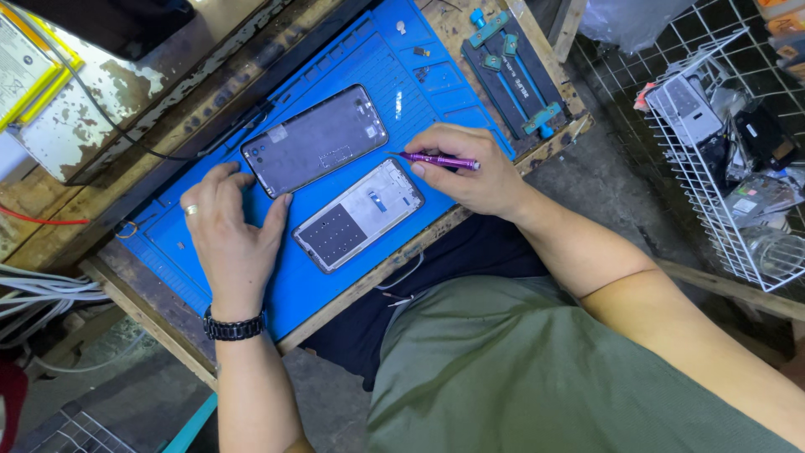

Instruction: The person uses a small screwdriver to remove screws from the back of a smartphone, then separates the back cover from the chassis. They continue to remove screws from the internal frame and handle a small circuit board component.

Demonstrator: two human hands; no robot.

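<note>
My left hand [231, 235] rests flat on the blue work mat [369, 59], fingers spread, its fingertips touching the near edge of a dark phone body [314, 139]. It wears a ring and a black wristwatch. My right hand [470, 168] grips a slim purple screwdriver [440, 159], its tip pointing left just above the top corner of a silver phone frame [359, 215]. That frame lies on the mat between my hands, below the dark phone body.
A grey and teal clamp fixture [513, 63] lies at the mat's far right corner. A white wire basket [729, 168] of parts stands on the right. White cables [42, 294] hang at the left. The worn wooden bench [168, 101] edges the mat.
</note>
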